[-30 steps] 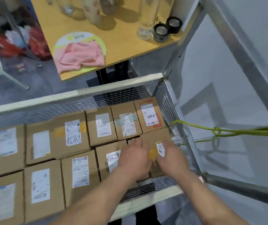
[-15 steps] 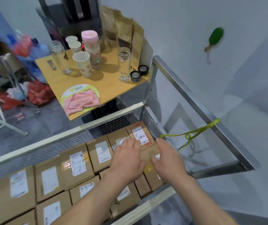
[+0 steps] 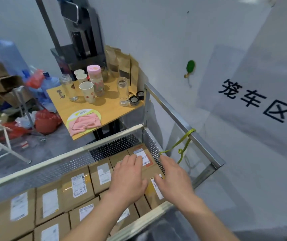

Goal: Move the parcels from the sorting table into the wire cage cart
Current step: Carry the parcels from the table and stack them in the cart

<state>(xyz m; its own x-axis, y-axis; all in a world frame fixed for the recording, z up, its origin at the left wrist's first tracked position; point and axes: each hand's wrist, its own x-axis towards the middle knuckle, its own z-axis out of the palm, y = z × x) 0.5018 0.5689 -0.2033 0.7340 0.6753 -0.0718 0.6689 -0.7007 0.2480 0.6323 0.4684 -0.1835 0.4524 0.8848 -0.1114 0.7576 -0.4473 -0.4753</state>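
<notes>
Pretty even, cool indoor light, nothing harsh. Soft shadows under the cups [image 3: 86,92] on the wooden tabletop [image 3: 104,105], falling right. Heavy wide-angle bending at the edges, slightly soft and smeary all over, no real glare.

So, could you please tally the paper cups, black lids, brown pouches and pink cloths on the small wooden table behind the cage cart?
Paper cups: 3
Black lids: 2
Brown pouches: 3
Pink cloths: 1
Total: 9
</notes>
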